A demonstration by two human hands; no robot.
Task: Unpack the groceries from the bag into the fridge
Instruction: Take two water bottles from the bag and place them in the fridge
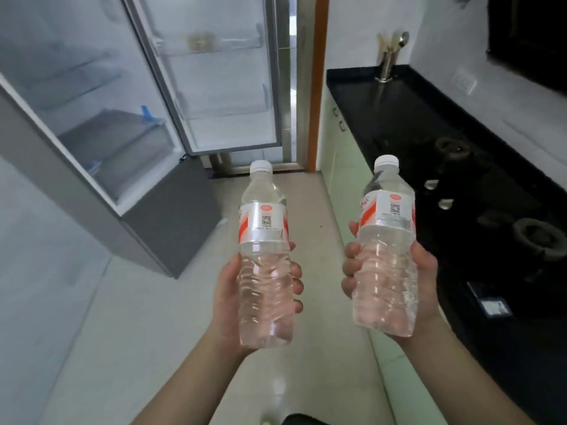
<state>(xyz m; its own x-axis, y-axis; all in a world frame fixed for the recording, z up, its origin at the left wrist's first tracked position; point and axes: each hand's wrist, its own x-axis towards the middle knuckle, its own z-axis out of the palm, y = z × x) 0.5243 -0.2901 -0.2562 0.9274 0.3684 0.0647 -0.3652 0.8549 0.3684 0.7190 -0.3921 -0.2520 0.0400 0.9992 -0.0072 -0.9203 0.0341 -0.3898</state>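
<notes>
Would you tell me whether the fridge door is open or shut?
Open: the fridge door is swung wide, showing its inner racks and the shelves inside.

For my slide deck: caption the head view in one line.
Left hand and right hand each hold a capped water bottle before the open fridge.

Soft daylight, pale glare streak on floor [280, 384], blurred edges, wide-angle bending, dim countertop [399, 96]

A black countertop [408, 99] runs along the right wall, with a gas stove [491, 191] set into it. At its far end stands a metal utensil holder [387, 61] with a spoon [403, 38] in it. Pale green cabinets [340, 161] sit beneath, and an orange door frame [317, 87] rises beyond the light tiled floor [147, 317].
</notes>
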